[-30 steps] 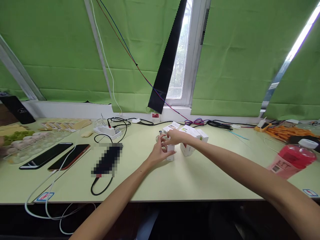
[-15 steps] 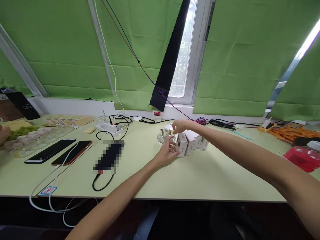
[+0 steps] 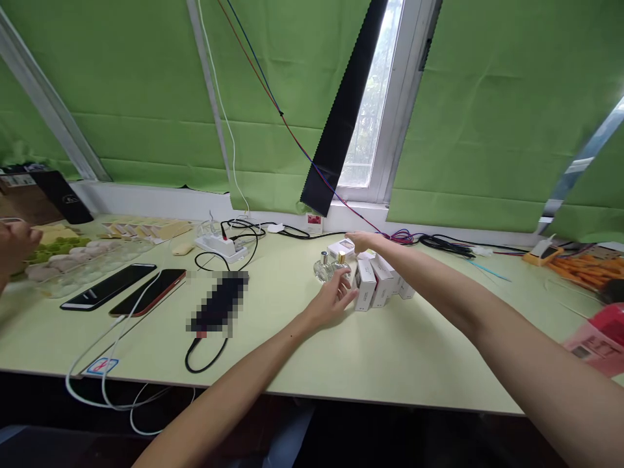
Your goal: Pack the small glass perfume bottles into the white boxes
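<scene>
White boxes (image 3: 383, 284) now stand in a row near the counter's (image 3: 390, 351) back edge. Your left hand (image 3: 336, 300), fingers loosely open and empty, has let go beside the glass bottles (image 3: 331, 268). Your right hand (image 3: 361, 242) reaches behind them; its grip is unclear.

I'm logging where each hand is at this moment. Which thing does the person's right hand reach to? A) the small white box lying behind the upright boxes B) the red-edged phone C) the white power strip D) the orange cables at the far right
A: the right hand rests at the small white box lying flat behind the upright boxes, while the left hand is beside the glass bottles.
</scene>
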Demonstrator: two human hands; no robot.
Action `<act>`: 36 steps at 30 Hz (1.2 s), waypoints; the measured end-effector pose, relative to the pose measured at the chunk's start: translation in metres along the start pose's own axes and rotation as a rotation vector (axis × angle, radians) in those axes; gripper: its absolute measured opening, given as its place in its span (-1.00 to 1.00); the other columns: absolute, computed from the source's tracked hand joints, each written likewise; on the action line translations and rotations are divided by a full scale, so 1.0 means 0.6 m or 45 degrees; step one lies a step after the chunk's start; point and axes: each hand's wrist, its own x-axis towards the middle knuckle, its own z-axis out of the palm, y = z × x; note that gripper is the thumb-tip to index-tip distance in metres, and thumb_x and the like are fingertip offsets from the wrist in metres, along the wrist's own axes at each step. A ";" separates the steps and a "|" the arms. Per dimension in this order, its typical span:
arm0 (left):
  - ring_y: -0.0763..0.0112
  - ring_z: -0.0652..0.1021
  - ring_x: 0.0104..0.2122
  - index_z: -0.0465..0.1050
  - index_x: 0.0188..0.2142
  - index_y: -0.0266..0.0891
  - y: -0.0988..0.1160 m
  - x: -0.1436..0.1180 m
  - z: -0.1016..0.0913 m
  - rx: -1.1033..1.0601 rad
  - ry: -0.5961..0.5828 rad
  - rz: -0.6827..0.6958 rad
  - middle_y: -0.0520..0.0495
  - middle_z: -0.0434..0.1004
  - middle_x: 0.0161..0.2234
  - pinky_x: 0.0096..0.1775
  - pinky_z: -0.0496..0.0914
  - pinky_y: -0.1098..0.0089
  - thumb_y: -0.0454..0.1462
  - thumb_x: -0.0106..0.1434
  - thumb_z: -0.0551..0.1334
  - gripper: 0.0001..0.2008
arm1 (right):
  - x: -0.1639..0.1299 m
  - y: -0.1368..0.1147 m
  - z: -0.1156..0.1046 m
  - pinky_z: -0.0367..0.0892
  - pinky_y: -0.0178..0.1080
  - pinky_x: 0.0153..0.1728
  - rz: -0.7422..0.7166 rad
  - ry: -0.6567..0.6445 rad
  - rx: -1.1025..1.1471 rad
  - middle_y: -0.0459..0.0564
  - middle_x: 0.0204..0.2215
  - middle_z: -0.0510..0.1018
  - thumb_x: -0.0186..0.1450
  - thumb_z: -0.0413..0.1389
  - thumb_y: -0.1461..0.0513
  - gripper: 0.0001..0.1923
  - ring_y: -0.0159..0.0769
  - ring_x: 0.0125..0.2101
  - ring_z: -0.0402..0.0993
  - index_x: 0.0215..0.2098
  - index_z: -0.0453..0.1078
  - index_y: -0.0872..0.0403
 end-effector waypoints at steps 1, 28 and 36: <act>0.40 0.50 -0.32 0.17 0.22 -0.15 0.000 0.000 -0.002 0.011 0.015 0.007 -0.08 0.48 -0.18 -0.26 0.44 0.33 -0.05 0.44 0.14 -0.55 | 0.009 -0.001 0.005 0.38 -0.17 0.02 -0.020 -0.029 -0.013 0.27 0.18 0.48 0.13 0.37 0.31 -0.08 0.00 0.11 0.48 0.41 0.19 0.08; 0.40 0.37 -0.50 0.41 -0.31 -0.20 -0.018 0.006 -0.040 0.328 0.378 0.080 0.03 0.36 -0.51 -0.35 0.28 0.36 -0.03 0.52 -0.03 -0.58 | 0.005 -0.007 -0.058 0.00 0.04 0.21 -0.121 0.296 -0.196 0.33 0.17 0.35 0.10 0.35 0.33 -0.19 0.16 0.17 0.23 0.28 0.22 0.15; 0.09 0.44 0.05 0.26 0.12 -0.22 -0.026 0.019 -0.058 0.516 1.028 0.279 -0.28 0.33 0.02 -0.01 0.44 0.12 -0.12 0.26 0.33 -0.50 | -0.082 -0.085 -0.103 -0.31 0.33 0.31 -0.047 0.786 -0.146 0.40 0.25 0.25 0.14 0.36 0.25 -0.21 0.28 0.23 0.14 0.29 0.23 0.21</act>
